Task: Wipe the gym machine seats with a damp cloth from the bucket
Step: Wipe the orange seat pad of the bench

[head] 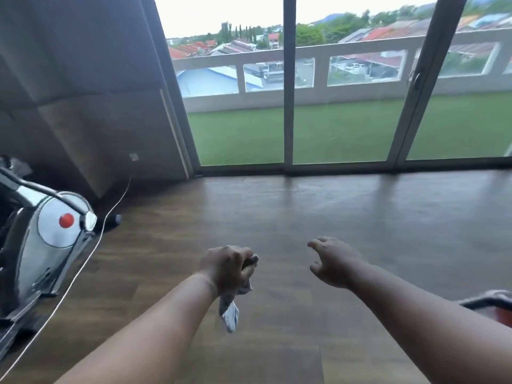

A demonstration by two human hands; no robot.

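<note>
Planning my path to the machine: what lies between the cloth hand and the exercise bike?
In the head view, only bare wood floor and the bike's thin white cable lie between it and the left hand gripping the cloth.

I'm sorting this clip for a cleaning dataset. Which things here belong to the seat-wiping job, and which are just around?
Part of the job:
- grey cloth, gripped in the left hand
- right hand, empty, fingers loosely spread
- exercise bike at left, its seat not visible

Just around:
- white cable on the wooden floor
- glass sliding doors
</note>
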